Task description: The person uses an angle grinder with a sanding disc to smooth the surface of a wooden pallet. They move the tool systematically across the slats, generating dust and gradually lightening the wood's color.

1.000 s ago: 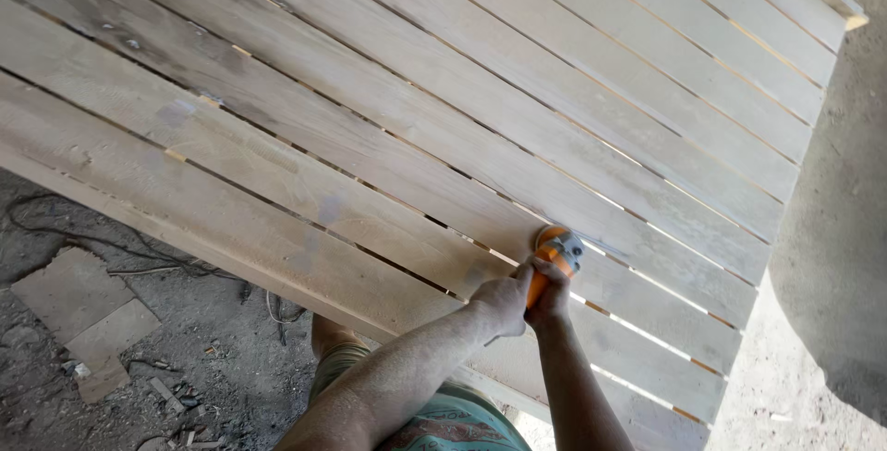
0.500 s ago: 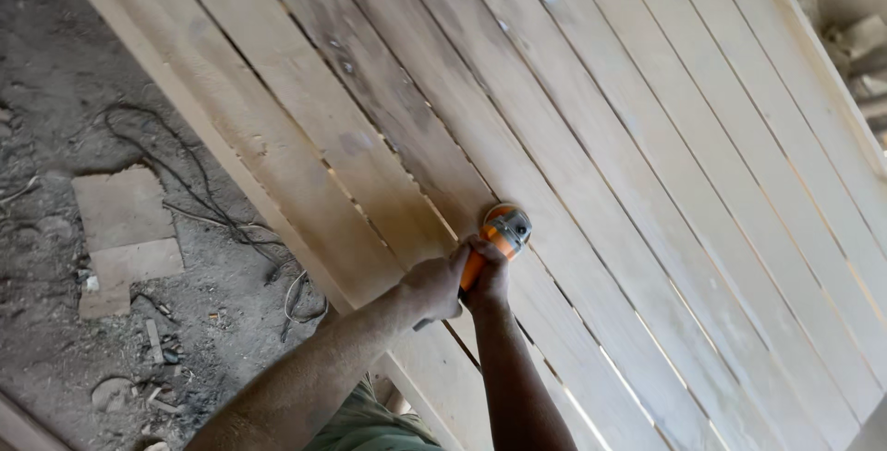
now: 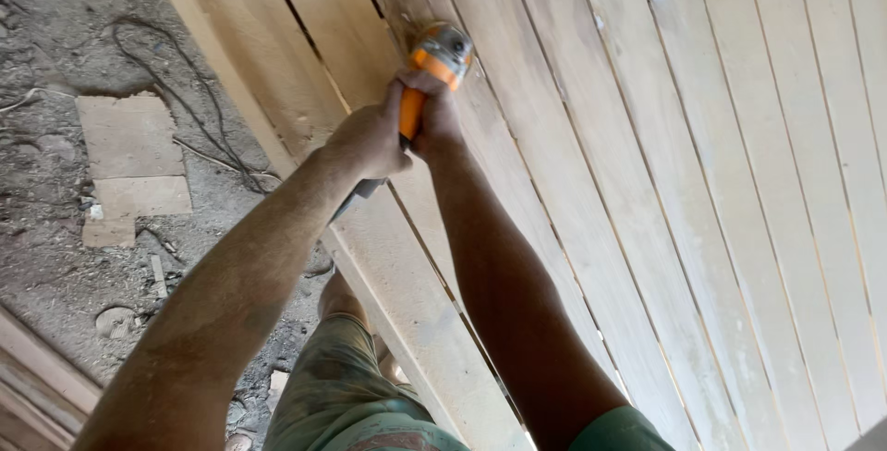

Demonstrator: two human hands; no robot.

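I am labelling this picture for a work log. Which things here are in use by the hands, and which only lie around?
In use:
- left hand and right hand, both gripping the orange power tool
- slatted wooden panel that the tool rests on

Lying around:
- flat board pieces on the dirt floor
- dark cable on the ground
- stacked planks at lower left
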